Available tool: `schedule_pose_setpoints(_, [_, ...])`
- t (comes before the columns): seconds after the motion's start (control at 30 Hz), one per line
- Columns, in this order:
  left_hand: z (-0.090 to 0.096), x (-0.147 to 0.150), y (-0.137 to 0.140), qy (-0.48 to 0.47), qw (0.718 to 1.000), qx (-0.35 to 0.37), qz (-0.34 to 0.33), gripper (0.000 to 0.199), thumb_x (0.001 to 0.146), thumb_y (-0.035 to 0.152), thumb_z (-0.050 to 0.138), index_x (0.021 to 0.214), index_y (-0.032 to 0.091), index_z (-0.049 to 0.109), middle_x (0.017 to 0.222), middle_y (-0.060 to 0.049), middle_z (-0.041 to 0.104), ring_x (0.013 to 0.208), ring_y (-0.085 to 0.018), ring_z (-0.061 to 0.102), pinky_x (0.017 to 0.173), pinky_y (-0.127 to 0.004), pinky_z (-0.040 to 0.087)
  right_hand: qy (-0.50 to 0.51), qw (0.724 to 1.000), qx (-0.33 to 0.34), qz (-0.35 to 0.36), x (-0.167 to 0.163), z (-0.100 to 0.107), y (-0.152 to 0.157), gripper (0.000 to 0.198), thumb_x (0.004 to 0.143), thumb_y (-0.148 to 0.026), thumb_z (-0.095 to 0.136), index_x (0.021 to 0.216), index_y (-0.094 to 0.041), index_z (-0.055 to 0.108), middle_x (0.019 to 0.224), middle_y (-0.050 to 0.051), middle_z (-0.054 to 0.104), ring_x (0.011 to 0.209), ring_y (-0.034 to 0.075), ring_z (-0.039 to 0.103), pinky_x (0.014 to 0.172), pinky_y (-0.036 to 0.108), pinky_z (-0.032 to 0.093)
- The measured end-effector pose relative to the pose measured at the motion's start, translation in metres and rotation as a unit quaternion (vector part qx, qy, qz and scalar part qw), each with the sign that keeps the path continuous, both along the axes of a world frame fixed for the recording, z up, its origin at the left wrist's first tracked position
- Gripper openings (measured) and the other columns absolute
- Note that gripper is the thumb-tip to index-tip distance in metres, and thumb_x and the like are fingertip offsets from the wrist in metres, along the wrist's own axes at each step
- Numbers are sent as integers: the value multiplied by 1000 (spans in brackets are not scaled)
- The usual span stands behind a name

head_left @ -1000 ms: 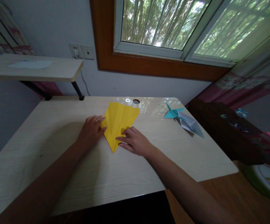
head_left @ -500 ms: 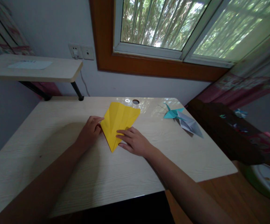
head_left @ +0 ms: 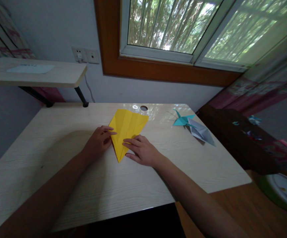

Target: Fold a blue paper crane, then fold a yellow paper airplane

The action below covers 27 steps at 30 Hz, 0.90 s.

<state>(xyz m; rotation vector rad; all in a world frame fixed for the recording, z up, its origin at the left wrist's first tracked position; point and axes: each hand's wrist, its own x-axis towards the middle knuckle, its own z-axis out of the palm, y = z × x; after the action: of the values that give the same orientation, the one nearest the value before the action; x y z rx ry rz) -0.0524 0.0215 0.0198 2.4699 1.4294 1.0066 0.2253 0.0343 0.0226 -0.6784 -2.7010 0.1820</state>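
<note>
A sheet of yellow origami paper [head_left: 127,124], creased and folded to a point at its near end, lies on the light wooden table. My left hand [head_left: 99,141] is at the paper's left edge, two fingers over the top and the thumb low beside the edge, closed on it. From the right, my right hand [head_left: 142,150] rests on the lower part of the paper, its fingers apart and laid flat. Part of the paper's lower right side is hidden under those fingers.
At the table's far right lie a teal folded paper bird [head_left: 182,120] and a grey-white folded paper piece [head_left: 201,133], touching. A raised shelf [head_left: 66,74] on black legs stands back left. A round cable hole [head_left: 144,108] is near the table's back edge.
My left hand's fingers have moved inward over the paper's left edge, and that edge now sits slightly further right. My right hand has stayed in place on the paper.
</note>
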Motion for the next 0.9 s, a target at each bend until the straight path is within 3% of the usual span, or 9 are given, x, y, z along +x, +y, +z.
schedule_pose_setpoints(0.17, [3, 2, -4, 2, 999, 31, -10, 41, 91, 15, 60, 130, 25, 59, 130, -9, 56, 120, -26, 55, 106, -47, 47, 1, 1000, -2, 17, 0, 1, -1, 46, 101, -47, 53, 139, -23, 60, 143, 8, 62, 121, 29, 54, 104, 51, 44])
schedule_pose_setpoints(0.33, [1, 6, -6, 18, 997, 63, -40, 43, 91, 18, 64, 132, 24, 57, 136, -12, 52, 121, -28, 53, 102, -46, 49, 14, 999, -7, 41, 1, 0, -1, 41, 101, -42, 55, 137, -23, 62, 141, 8, 63, 122, 29, 53, 103, 50, 45])
schedule_pose_setpoints(0.6, [-5, 7, -3, 94, 992, 30, -84, 39, 95, 29, 64, 133, 24, 58, 135, -11, 60, 135, -30, 48, 115, -51, 38, 33, 996, -12, 84, 0, 1, -2, 39, 100, -32, 55, 136, -20, 62, 142, 5, 63, 119, 27, 55, 107, 47, 44])
schedule_pose_setpoints(0.77, [-10, 6, -2, 125, 990, 15, -66, 43, 95, 34, 62, 136, 22, 57, 138, -12, 60, 141, -33, 43, 122, -61, 25, 47, 992, -26, 113, 0, 5, -3, 37, 99, -29, 54, 135, -21, 62, 141, 6, 64, 118, 25, 56, 106, 45, 45])
schedule_pose_setpoints(0.9, [-12, 6, -3, 130, 990, 3, -56, 48, 93, 35, 65, 138, 23, 55, 137, -10, 62, 140, -34, 45, 122, -62, 23, 43, 992, -41, 110, 0, 9, -6, 41, 101, -32, 53, 141, -21, 55, 140, 10, 64, 121, 23, 57, 106, 45, 45])
